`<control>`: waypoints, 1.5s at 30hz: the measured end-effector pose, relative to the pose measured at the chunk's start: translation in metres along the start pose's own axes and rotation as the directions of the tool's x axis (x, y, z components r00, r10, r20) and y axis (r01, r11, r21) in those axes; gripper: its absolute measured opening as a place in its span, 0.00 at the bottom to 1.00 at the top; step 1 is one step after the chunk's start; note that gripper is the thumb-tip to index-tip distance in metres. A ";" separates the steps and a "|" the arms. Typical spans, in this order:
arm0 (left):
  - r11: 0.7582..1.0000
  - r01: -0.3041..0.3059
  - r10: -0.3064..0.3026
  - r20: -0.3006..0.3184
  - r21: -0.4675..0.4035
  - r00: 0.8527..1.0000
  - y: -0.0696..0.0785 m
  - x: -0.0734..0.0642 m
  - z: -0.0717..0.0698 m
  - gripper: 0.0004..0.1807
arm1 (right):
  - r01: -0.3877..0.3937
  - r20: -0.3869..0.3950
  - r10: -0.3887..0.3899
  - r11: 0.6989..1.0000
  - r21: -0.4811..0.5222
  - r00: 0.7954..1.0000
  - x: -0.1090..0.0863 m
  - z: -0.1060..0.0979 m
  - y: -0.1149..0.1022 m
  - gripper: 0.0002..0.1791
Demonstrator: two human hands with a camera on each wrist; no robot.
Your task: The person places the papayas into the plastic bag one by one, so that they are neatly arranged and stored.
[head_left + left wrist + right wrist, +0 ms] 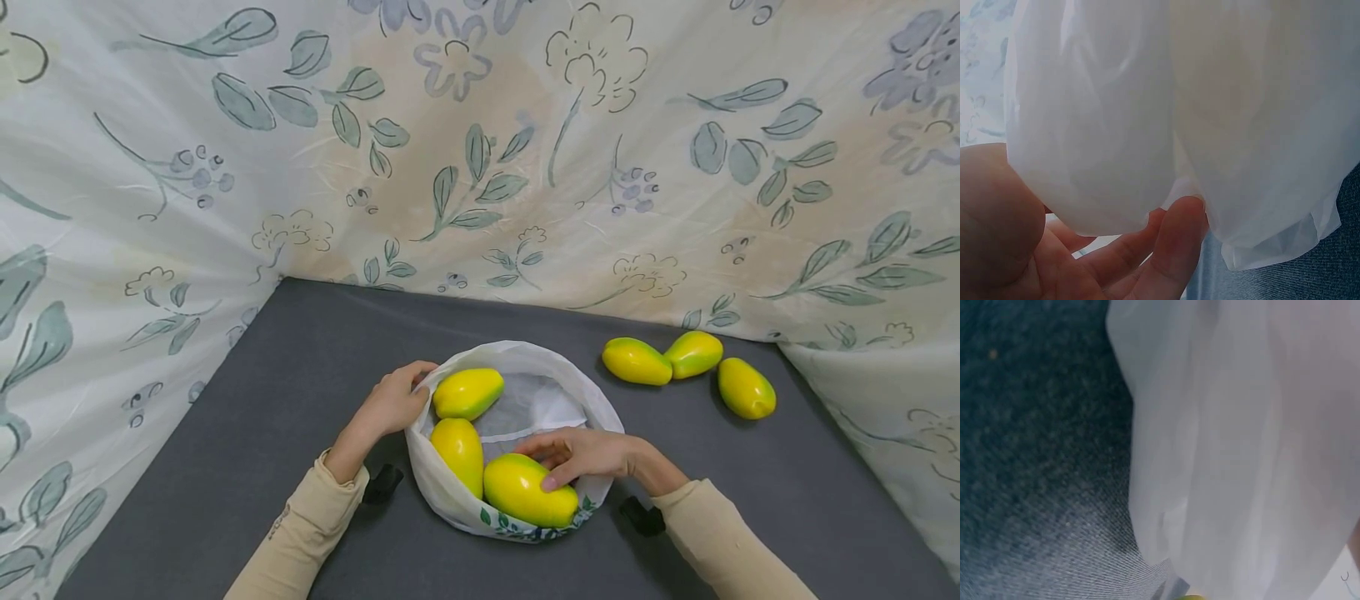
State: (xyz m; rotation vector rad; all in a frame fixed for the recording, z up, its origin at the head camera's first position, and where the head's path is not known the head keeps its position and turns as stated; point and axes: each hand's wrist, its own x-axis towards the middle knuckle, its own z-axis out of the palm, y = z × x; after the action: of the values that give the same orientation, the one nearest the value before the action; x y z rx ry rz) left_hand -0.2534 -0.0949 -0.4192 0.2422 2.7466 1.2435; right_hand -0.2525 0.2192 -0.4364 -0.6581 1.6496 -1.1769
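Note:
A white plastic bag [442,492] with a green leaf print stands with its mouth rolled wide. Two shiny yellow-green mangoes lie along its left side, an upper mango [468,393] and a lower mango [457,454]. My left hand [393,404] grips the bag's left rim; in the left wrist view its fingers [1179,244] curl under the white plastic. Inside the bag's front right, my right hand [585,454] holds a third mango [528,492], thumb on top and fingers behind it. White plastic fills most of the right wrist view, hiding that grasp.
Behind and right of the bag, three more mangoes lie on the dark grey cloth [322,350]: a left mango [637,361], a middle mango [694,354] and a right mango [746,388]. A floral curtain [480,167] closes off the back and sides.

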 end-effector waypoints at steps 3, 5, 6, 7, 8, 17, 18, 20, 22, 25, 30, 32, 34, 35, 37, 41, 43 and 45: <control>1.000 -0.001 0.001 -0.001 0.003 1.000 0.000 0.000 0.000 0.21 | 0.013 0.010 -0.013 1.000 0.000 1.000 0.000 -0.002 0.001 0.34; 1.000 -0.002 0.002 -0.001 0.004 1.000 0.000 0.000 0.000 0.22 | 0.016 0.014 -0.016 1.000 0.001 1.000 0.001 -0.002 0.002 0.34; 1.000 -0.003 0.003 -0.002 0.002 1.000 0.000 0.000 0.000 0.22 | 0.015 0.017 -0.015 1.000 0.002 1.000 0.001 -0.003 0.002 0.34; 1.000 -0.004 0.004 -0.002 0.001 1.000 0.000 0.000 0.000 0.22 | 0.012 0.019 -0.012 1.000 0.003 1.000 0.001 -0.003 0.002 0.34; 1.000 -0.007 0.007 -0.002 0.000 1.000 0.000 0.000 0.000 0.22 | 0.009 0.023 -0.010 1.000 0.007 1.000 0.001 -0.003 0.002 0.34; 1.000 -0.019 0.019 -0.007 -0.002 1.000 -0.001 0.001 0.002 0.22 | -0.003 0.035 0.003 1.000 -0.003 0.999 0.000 -0.006 0.003 0.36; 1.000 -0.017 0.017 -0.006 -0.003 1.000 -0.001 0.001 0.003 0.22 | -0.002 0.024 0.002 1.000 -0.008 1.000 0.000 -0.007 0.003 0.36; 1.000 -0.012 0.012 -0.003 -0.002 1.000 -0.001 0.001 0.003 0.22 | 0.004 0.003 -0.004 1.000 -0.009 1.000 -0.002 -0.007 0.003 0.37; 1.000 -0.007 0.007 0.000 0.000 1.000 -0.001 0.001 0.002 0.22 | 0.017 -0.016 -0.017 1.000 0.004 1.000 -0.006 -0.009 0.003 0.35; 1.000 0.002 -0.002 0.006 0.003 1.000 -0.001 0.001 0.002 0.22 | 0.042 -0.034 -0.041 0.999 0.032 0.999 -0.012 -0.011 0.002 0.33; 1.000 0.002 -0.002 0.010 0.001 1.000 0.000 0.001 0.001 0.22 | 0.086 -0.081 -0.081 0.994 0.060 0.993 -0.024 -0.014 0.000 0.31; 1.000 0.000 0.000 0.009 0.003 1.000 0.000 0.001 0.002 0.22 | 0.111 -0.104 -0.104 0.992 0.066 0.989 -0.029 -0.016 0.000 0.32; 1.000 0.001 -0.001 0.009 0.006 1.000 0.000 0.001 0.002 0.22 | 0.134 -0.132 -0.124 0.989 0.068 0.983 -0.034 -0.018 0.002 0.32; 1.000 0.002 -0.002 0.010 0.008 1.000 0.000 0.001 0.002 0.22 | 0.149 -0.145 -0.137 0.986 0.072 0.980 -0.036 -0.020 0.003 0.32; 1.000 0.005 -0.005 0.012 0.009 1.000 0.000 0.001 0.002 0.22 | 0.188 -0.168 -0.172 0.979 0.082 0.971 -0.041 -0.023 0.005 0.31; 1.000 0.008 -0.008 0.011 0.009 1.000 0.001 0.001 0.002 0.22 | 0.278 -0.198 -0.253 0.954 0.109 0.947 -0.051 -0.031 0.011 0.29; 1.000 0.006 -0.006 0.010 0.009 1.000 0.000 0.001 0.002 0.22 | 0.315 -0.211 -0.286 0.941 0.121 0.935 -0.057 -0.034 0.013 0.28; 1.000 0.005 -0.005 0.007 0.009 1.000 0.000 0.001 0.002 0.22 | 0.341 -0.233 -0.306 0.931 0.129 0.923 -0.063 -0.037 0.015 0.27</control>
State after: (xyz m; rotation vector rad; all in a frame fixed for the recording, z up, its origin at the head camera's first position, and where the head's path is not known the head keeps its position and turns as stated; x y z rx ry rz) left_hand -0.2536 -0.0934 -0.4200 0.2404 2.7456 1.2274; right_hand -0.2611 0.2920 -0.4232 -0.7403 1.6291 -1.6556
